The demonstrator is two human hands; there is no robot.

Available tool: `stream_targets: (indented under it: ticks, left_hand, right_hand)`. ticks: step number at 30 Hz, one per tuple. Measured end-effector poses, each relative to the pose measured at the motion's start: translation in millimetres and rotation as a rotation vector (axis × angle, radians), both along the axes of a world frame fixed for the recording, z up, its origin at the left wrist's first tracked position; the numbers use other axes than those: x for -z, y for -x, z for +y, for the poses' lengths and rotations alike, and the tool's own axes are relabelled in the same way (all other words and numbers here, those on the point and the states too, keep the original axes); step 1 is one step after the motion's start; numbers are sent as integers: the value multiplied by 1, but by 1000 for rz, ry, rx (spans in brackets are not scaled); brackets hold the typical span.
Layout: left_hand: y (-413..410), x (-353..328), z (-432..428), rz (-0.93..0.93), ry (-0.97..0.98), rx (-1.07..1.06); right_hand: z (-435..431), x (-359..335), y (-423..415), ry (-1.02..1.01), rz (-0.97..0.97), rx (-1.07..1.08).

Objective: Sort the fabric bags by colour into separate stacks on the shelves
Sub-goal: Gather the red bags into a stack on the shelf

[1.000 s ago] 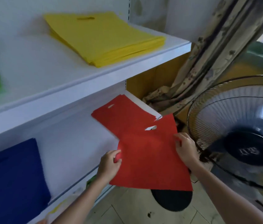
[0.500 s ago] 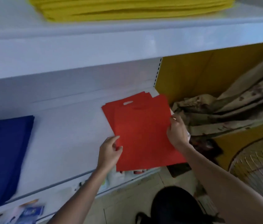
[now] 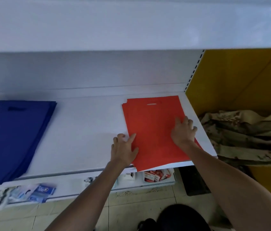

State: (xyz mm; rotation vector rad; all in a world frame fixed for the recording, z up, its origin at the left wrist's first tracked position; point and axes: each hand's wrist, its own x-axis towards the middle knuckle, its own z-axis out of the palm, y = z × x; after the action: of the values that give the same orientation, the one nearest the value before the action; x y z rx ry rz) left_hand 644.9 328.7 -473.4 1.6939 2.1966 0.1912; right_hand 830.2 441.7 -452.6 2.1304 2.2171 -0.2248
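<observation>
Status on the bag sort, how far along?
Done: blue stack sits apart on the shelf. In hand: left hand and right hand rest flat on the red stack, which overhangs the front edge. Left: no unsorted bags visible here.

Two bare forearms enter from the bottom edge, each uncovered from the frame edge up to the wrist; no sleeve, watch, band or ring shows on either. The left hand point(image 3: 125, 149) is bare, without a glove, and its fingers point(image 3: 132, 136) are slim with short nails. The right hand point(image 3: 183, 131) is likewise bare and ungloved, its knuckles and tendons standing out along the back. At the bottom edge, between the two forearms, sits a rounded black shape, part of the person's clothing or footwear; which it is cannot be told.
</observation>
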Motion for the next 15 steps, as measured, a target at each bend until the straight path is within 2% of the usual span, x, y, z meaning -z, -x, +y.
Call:
stream_targets:
  ticks: [2,7,12,15]
  left_hand:
    - [8,-7,-11,-73,-54,-58]
    - [60,-45,-61,-104,-224,-242]
    - [125,-90,-144,-25,-340,-403]
    - [166,-119,-193,4,-360,-513]
  right_hand:
    - [-7,-8,14,-73,82,-133]
    - [-37,-30,80,-62,253,-348]
    - [-99,-68,178,64,479,-522]
    - [-144,-99,242,93,539,-682]
